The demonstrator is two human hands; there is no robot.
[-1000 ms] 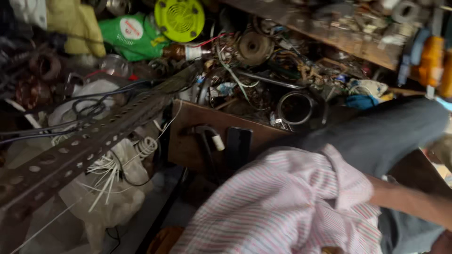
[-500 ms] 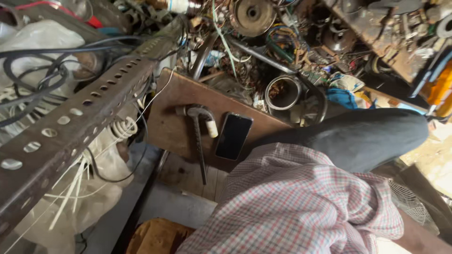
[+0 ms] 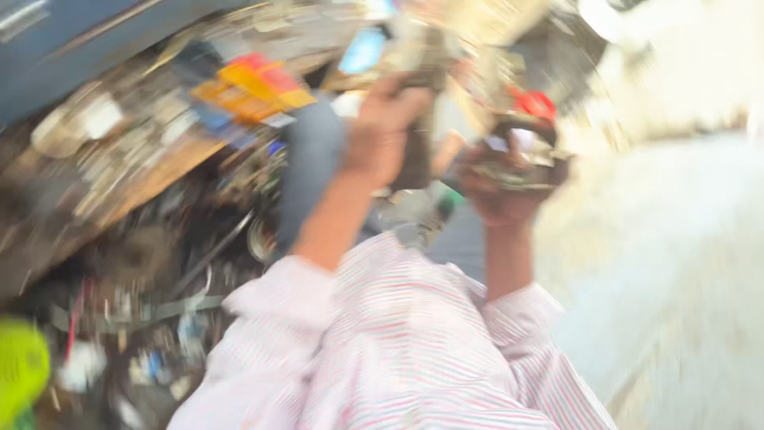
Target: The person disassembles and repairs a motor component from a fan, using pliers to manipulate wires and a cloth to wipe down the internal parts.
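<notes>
The view is badly blurred by motion. My left hand (image 3: 386, 131) is raised at the centre, its fingers closed round a dark upright object (image 3: 415, 155) whose kind I cannot make out. To its right, my right hand (image 3: 505, 187) grips a dark metal part (image 3: 521, 155) with a red piece (image 3: 535, 103) on top. The hands are close together but apart. Pink-and-white striped sleeves (image 3: 398, 342) cover both forearms up to the elbows.
A heap of scrap metal parts and wires (image 3: 159, 263) fills the left side. Yellow and red boxes (image 3: 255, 84) lie at upper left below a blue surface (image 3: 72, 40). A bright green round thing (image 3: 20, 370) shows at lower left. A pale surface (image 3: 676, 279) spans the right.
The camera has swung sharply, so the wooden board with the hammer and the phone is gone from view. Both hands, unseen before, are now raised and holding things.
</notes>
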